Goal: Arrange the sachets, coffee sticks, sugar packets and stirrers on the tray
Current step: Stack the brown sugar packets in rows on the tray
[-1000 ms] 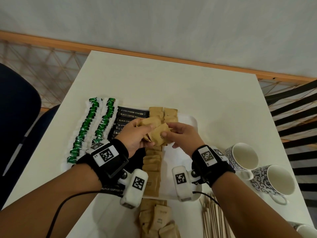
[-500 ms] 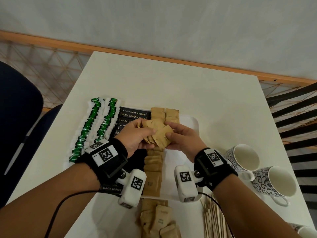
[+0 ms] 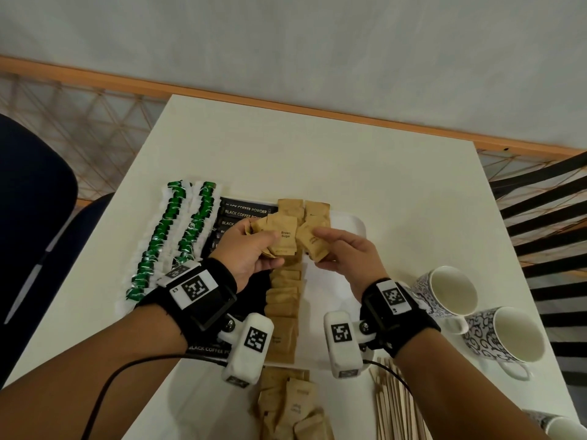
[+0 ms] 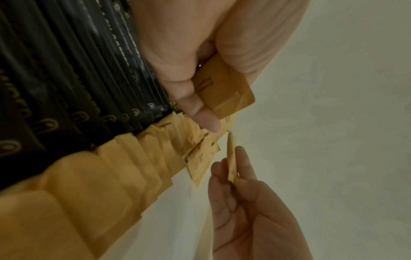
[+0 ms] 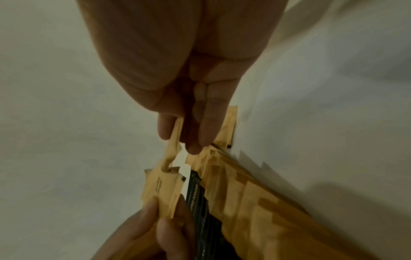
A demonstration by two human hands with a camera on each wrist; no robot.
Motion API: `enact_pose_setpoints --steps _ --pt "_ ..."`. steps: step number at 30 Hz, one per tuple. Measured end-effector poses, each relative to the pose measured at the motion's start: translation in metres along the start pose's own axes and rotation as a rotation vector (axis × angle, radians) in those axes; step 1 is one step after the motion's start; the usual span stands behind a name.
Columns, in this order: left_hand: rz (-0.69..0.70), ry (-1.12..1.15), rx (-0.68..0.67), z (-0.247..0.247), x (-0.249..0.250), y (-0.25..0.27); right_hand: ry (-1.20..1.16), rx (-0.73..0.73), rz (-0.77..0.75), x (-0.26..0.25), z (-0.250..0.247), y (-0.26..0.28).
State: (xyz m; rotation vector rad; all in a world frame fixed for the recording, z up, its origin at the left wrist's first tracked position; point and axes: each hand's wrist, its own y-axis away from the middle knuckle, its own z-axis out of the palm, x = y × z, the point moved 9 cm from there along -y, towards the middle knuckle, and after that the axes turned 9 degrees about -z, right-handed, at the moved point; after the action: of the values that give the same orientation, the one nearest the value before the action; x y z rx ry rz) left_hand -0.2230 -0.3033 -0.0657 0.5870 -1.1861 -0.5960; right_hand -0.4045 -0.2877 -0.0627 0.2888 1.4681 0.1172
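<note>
Above the white tray (image 3: 351, 222) my left hand (image 3: 251, 247) grips a fanned bunch of brown sugar packets (image 3: 281, 238). My right hand (image 3: 341, 252) pinches a single brown sugar packet (image 3: 309, 241), seen edge-on in the left wrist view (image 4: 231, 158). A column of sugar packets (image 3: 284, 300) lies down the tray's middle, with a short second column (image 3: 316, 211) at the far end. Black coffee sticks (image 3: 243, 212) lie left of them, and green-and-white sachets (image 3: 165, 236) in two rows further left. Wooden stirrers (image 3: 397, 404) lie on the table near me.
Loose sugar packets (image 3: 290, 408) are heaped on the table before the tray. Two patterned mugs (image 3: 451, 290) (image 3: 508, 338) stand at the right, with another mug (image 3: 562, 428) at the bottom corner. A dark chair (image 3: 28, 217) stands left of the table.
My hands have drawn apart. The right hand has pulled one packet out of the bunch that the left hand holds, and the bunch has fanned out.
</note>
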Motion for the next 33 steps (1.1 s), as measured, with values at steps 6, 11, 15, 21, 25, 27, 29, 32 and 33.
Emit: enact_pose_setpoints --steps 6,11,15,21,25,27,29,32,33 --pt "0.000 -0.008 -0.013 0.002 0.004 0.001 0.007 -0.032 -0.051 -0.007 -0.006 0.002" --pt "-0.003 -0.001 0.005 -0.002 0.006 0.000 0.248 0.113 -0.106 -0.012 -0.035 -0.008" --pt "-0.005 0.002 0.007 -0.004 0.007 -0.001 0.417 0.033 -0.026 -0.002 -0.039 -0.018" --pt "-0.016 -0.008 0.017 -0.006 0.005 -0.004 0.625 0.079 -0.018 0.009 -0.040 -0.036" --pt "-0.016 -0.001 0.017 -0.006 0.007 -0.005 0.716 0.139 -0.028 0.011 -0.041 -0.043" --pt "-0.014 -0.003 0.017 -0.006 0.007 -0.005 0.696 0.145 -0.022 0.015 -0.038 -0.043" --pt "-0.019 -0.008 0.016 -0.005 0.006 -0.006 0.676 0.150 -0.027 0.016 -0.035 -0.042" --pt "-0.029 -0.012 0.007 -0.003 0.004 -0.007 0.667 0.145 -0.036 0.012 -0.031 -0.041" --pt "-0.032 -0.015 0.003 -0.002 0.003 -0.007 0.666 0.141 -0.039 0.011 -0.029 -0.041"
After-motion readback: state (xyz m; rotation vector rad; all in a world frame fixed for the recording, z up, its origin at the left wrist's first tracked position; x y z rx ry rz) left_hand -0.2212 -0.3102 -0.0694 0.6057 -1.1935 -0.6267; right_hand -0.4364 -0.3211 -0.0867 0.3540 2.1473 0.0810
